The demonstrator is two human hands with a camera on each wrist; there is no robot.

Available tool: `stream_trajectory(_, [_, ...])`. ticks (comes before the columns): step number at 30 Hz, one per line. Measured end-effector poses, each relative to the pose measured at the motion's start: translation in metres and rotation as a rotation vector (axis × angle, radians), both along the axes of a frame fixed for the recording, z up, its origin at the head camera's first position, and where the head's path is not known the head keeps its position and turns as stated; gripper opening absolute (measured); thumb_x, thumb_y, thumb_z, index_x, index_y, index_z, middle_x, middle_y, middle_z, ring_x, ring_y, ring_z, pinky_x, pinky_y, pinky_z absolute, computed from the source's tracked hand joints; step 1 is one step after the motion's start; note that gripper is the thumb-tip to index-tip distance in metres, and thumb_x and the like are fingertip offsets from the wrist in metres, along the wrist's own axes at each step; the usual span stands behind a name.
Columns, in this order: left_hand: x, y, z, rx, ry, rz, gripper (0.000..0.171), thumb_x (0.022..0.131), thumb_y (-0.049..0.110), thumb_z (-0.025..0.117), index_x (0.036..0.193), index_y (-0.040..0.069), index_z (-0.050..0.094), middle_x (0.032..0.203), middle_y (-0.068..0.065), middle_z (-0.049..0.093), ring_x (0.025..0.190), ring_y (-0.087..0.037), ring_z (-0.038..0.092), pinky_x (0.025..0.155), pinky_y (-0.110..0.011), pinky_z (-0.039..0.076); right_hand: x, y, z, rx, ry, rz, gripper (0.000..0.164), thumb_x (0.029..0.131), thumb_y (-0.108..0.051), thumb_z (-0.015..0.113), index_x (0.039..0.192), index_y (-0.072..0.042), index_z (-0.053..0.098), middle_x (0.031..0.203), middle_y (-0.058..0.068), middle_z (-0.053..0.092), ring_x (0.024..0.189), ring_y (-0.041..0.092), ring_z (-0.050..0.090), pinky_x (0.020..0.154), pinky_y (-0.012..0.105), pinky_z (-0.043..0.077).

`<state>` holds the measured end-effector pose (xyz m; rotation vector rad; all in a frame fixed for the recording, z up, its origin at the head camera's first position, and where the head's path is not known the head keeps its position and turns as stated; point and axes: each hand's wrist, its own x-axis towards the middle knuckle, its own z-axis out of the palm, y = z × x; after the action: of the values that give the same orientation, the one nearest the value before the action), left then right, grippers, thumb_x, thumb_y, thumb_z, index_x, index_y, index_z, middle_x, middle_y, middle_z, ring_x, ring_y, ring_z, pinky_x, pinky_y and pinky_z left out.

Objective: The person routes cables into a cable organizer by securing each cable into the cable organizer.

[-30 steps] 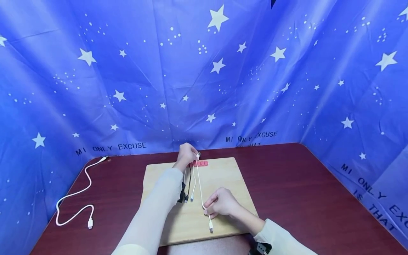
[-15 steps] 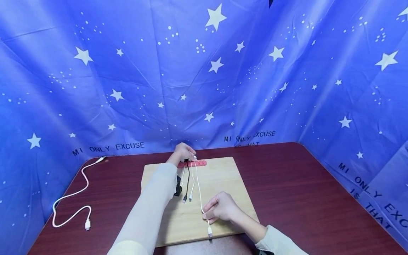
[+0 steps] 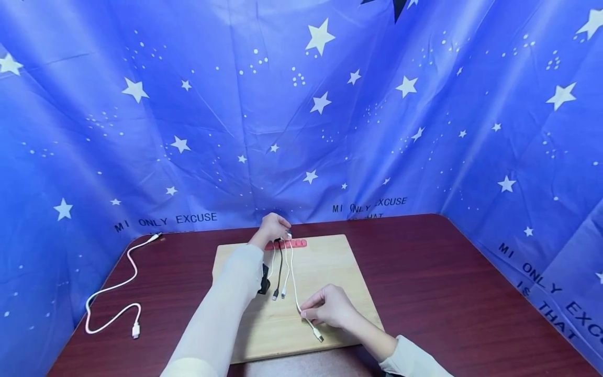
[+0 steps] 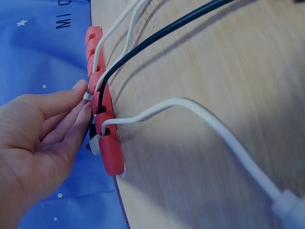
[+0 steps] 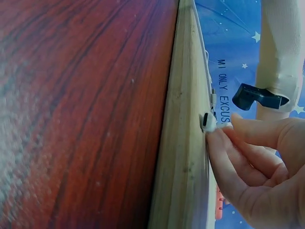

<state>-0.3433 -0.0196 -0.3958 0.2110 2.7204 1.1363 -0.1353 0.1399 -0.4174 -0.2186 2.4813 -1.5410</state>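
At the board's far edge sits a red cable clip strip (image 3: 299, 243), holding a black cable (image 3: 280, 267) and white cables in its slots. My left hand (image 3: 274, 228) is behind the strip, thumb and fingertips pinching a small white cable end (image 4: 87, 96). From there a white USB cable (image 3: 294, 277) runs toward me across the board. My right hand (image 3: 331, 306) pinches this cable between thumb and finger, just short of its near plug (image 3: 318, 335). That metal-tipped plug (image 5: 208, 122) sticks out past the fingertips in the right wrist view.
Beneath the cables lies a light wooden board (image 3: 334, 272) on a dark red table (image 3: 424, 293). A loose white cable (image 3: 134, 264) curves along the table's left side. Blue star-printed cloth (image 3: 264, 115) stands around the back and sides.
The left hand has come down slightly, bringing the white cable's far end from above the strip to its rear. Near the right hand, the plug has swung to the right.
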Motion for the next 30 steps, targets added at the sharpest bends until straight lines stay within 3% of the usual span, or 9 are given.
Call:
stream_trajectory(11, [0.006, -0.007, -0.003, 0.076, 0.005, 0.029, 0.041, 0.081, 0.008, 0.074, 0.120, 0.001, 0.065, 0.118, -0.015, 0.069, 0.112, -0.027, 0.065, 0.108, -0.036, 0.046, -0.003, 0.002, -0.002, -0.019, 0.038, 0.026, 0.023, 0.077, -0.006, 0.077, 0.096, 0.005, 0.071, 0.082, 0.018, 0.074, 0.063, 0.017, 0.070, 0.058, 0.022, 0.059])
stream_trajectory(20, [0.009, -0.030, -0.006, 0.101, 0.030, 0.061, 0.039, 0.083, 0.016, 0.072, 0.119, 0.001, 0.066, 0.111, -0.013, 0.072, 0.107, -0.026, 0.067, 0.104, -0.036, 0.049, -0.008, 0.000, 0.001, 0.013, 0.148, 0.072, 0.032, 0.078, -0.010, 0.076, 0.106, 0.006, 0.068, 0.096, 0.020, 0.073, 0.082, 0.023, 0.072, 0.072, 0.018, 0.057])
stream_trajectory(30, [0.013, -0.061, 0.007, 0.157, 0.021, 0.116, 0.041, 0.084, 0.016, 0.070, 0.122, 0.001, 0.064, 0.116, -0.015, 0.070, 0.113, -0.029, 0.064, 0.110, -0.039, 0.044, -0.013, -0.009, 0.008, 0.035, 0.176, 0.081, 0.030, 0.082, -0.013, 0.074, 0.108, 0.003, 0.068, 0.101, 0.018, 0.073, 0.087, 0.024, 0.071, 0.076, 0.021, 0.057])
